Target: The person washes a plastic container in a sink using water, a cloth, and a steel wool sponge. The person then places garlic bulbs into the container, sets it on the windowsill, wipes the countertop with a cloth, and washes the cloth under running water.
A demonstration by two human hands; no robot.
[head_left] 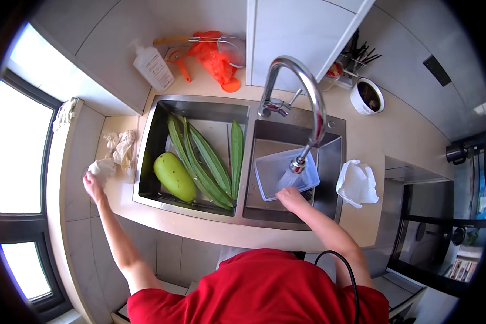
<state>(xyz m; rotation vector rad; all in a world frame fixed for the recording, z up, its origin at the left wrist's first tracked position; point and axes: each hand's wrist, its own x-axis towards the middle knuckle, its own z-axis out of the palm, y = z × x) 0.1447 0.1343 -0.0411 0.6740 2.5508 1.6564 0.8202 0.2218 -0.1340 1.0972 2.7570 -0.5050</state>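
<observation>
At the counter's left end, my left hand (94, 187) is closed on a white cloth-like piece (102, 169). Over the right basin (262, 213), my right hand (291, 198) grips the near rim of a clear plastic container (267, 175). Water runs from the faucet (298, 163) into the container. The left basin (205, 110) holds a green gourd (175, 177) and several long ridged green vegetables (210, 159).
Garlic (112, 140) lies left of the sink. Behind it stand a white bottle (154, 68), a red bag (208, 55) and a strainer (232, 51). At right are a crumpled white bag (357, 183) and a white bowl (368, 96). The faucet neck arches over the right basin.
</observation>
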